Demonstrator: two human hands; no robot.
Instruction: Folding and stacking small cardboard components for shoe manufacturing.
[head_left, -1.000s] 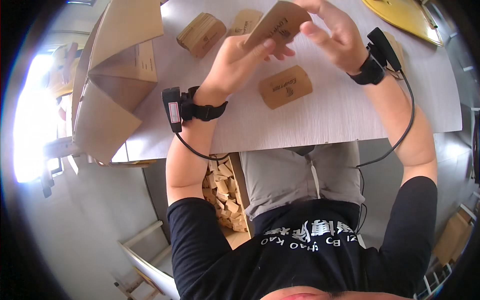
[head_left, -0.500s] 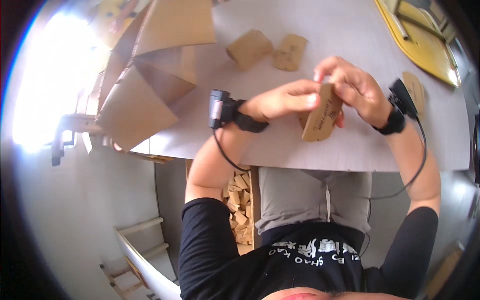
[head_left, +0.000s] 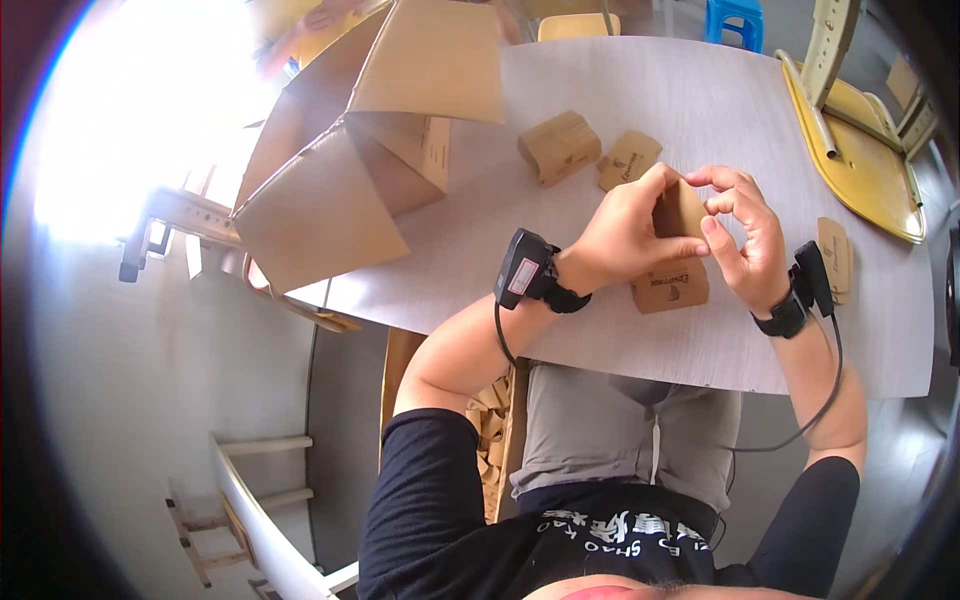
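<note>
Left hand (head_left: 632, 228) pinches a card (head_left: 680, 212) above the table (head_left: 460, 260); right hand (head_left: 748, 240) curls at its edge, grip unclear

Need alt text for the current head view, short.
A person's left hand holds a brown card piece over a pale table, with the right hand at its right edge. A similar printed piece lies just below on the table; a card stack sits farther back, and an open cardboard box is at left.
</note>
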